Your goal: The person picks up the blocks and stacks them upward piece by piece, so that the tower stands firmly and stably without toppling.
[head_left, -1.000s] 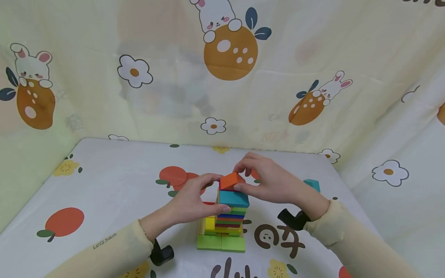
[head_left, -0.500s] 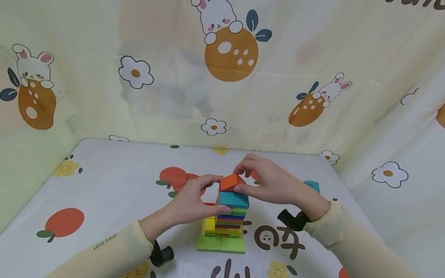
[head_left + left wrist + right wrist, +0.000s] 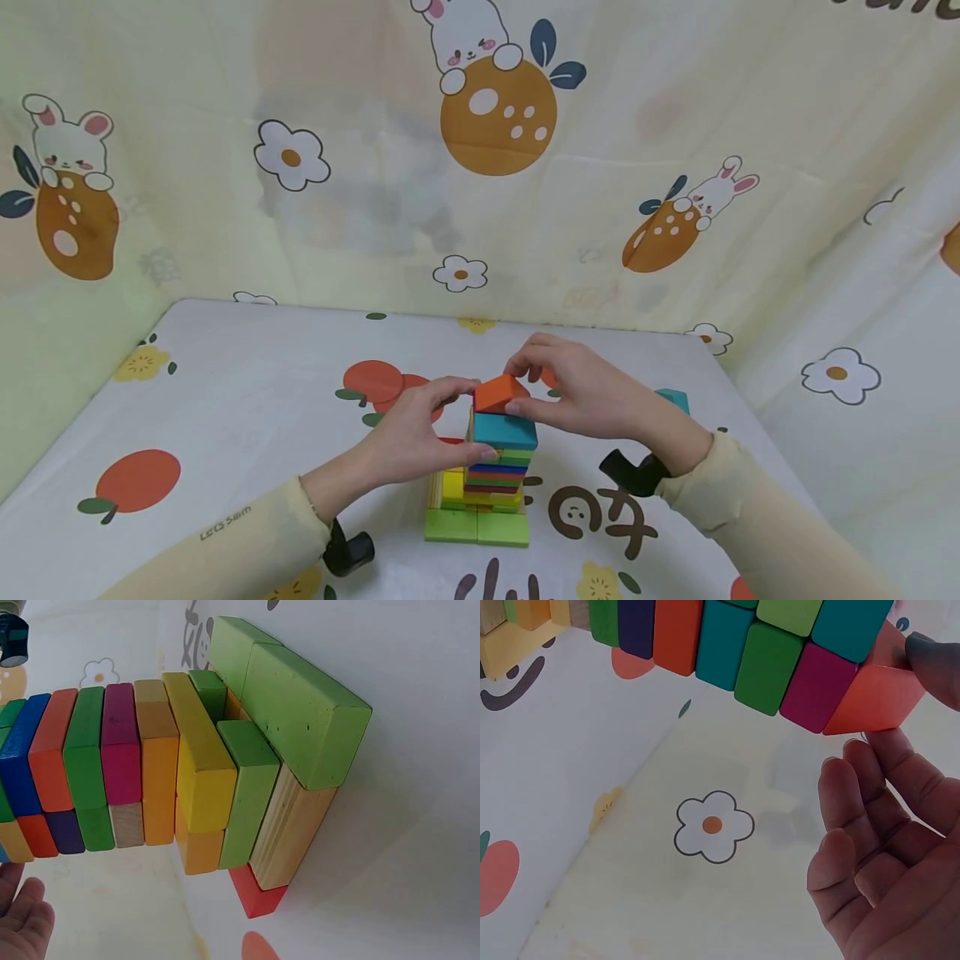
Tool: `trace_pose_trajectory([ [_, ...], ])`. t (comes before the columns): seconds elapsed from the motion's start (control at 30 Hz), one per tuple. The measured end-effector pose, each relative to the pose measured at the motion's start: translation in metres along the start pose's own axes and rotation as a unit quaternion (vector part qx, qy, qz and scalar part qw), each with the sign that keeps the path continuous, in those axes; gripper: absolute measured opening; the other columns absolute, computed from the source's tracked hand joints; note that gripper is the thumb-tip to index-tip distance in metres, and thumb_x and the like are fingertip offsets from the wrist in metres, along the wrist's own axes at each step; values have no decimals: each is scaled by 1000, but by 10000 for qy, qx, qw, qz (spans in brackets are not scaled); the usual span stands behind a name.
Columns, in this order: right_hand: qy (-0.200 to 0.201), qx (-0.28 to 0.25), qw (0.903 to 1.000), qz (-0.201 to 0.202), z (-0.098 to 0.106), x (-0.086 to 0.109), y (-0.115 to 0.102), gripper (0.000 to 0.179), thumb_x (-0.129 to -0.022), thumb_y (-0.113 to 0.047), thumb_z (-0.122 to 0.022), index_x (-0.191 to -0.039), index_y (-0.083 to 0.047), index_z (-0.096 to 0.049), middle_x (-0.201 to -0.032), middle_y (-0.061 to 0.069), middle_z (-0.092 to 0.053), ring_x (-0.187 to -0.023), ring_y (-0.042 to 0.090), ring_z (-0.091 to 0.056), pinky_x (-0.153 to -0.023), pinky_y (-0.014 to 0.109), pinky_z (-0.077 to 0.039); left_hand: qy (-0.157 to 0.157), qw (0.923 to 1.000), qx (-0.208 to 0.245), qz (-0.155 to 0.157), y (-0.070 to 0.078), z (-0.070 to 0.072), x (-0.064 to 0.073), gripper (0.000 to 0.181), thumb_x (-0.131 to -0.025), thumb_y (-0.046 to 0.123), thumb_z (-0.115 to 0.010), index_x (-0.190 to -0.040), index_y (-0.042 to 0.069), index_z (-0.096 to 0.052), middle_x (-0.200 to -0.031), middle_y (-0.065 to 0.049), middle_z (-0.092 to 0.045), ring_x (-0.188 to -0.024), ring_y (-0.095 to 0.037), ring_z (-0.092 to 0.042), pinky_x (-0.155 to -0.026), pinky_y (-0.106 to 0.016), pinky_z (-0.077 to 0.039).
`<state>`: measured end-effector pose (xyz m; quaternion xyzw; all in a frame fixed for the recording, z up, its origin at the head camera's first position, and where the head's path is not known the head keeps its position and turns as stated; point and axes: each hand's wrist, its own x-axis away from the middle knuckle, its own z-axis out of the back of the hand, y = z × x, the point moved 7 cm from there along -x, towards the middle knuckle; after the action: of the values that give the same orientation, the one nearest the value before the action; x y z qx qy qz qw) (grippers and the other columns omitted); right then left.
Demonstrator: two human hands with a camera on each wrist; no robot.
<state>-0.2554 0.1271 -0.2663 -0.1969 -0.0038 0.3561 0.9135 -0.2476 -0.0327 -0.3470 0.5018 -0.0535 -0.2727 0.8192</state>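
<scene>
A tower of coloured wooden blocks (image 3: 497,479) rises from a wider base of light green blocks (image 3: 477,527). My right hand (image 3: 577,387) pinches an orange wedge-shaped block (image 3: 501,393) at the top between thumb and index finger. In the right wrist view, this orange block (image 3: 874,701) sits against the end of the tower, next to a magenta block (image 3: 819,688). My left hand (image 3: 420,433) spans the tower's upper left side, thumb across the front just below a teal block (image 3: 506,430), index finger reaching behind. Only some left fingers (image 3: 26,922) show in the left wrist view.
Another teal block (image 3: 673,401) lies farther right, partly behind my right forearm. A red block (image 3: 257,892) is part of the base's far side. The table (image 3: 247,375) has a printed white cover, and a patterned curtain (image 3: 360,225) hangs behind it.
</scene>
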Motion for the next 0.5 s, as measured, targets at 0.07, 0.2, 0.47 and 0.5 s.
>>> trace_pose_trajectory([
  [0.07,-8,3,10000,-12,0,0,1,20,-91,-25,-78,-107,-14,-71,-102,-2,-65,-94,13,-57,-79,28,-54,6,10000,6,-1,0,0,0,65,-82,35,-86,-139,16,-61,-139,0,-65,-135,-28,-55,-111,-60,-46],
  [0.2,-11,-28,10000,-7,0,0,1,20,-91,-25,-78,-106,-14,-71,-102,-2,-65,-95,14,-58,-79,29,-54,19,10000,9,22,0,0,0,65,-82,35,-87,-138,17,-61,-139,1,-65,-135,-28,-55,-111,-60,-47],
  [0.47,10,-67,10000,51,0,1,0,21,-91,-26,-78,-107,-14,-71,-102,-2,-66,-94,12,-58,-80,29,-54,10,10000,26,17,0,0,0,65,-82,35,-87,-138,16,-61,-139,0,-65,-135,-31,-55,-111,-60,-46],
  [0.5,13,-63,10000,57,0,1,0,21,-91,-25,-78,-107,-14,-71,-102,-2,-66,-95,12,-58,-80,29,-54,9,10000,34,19,0,0,0,65,-82,35,-87,-138,16,-61,-139,0,-65,-135,-31,-55,-111,-61,-46],
])
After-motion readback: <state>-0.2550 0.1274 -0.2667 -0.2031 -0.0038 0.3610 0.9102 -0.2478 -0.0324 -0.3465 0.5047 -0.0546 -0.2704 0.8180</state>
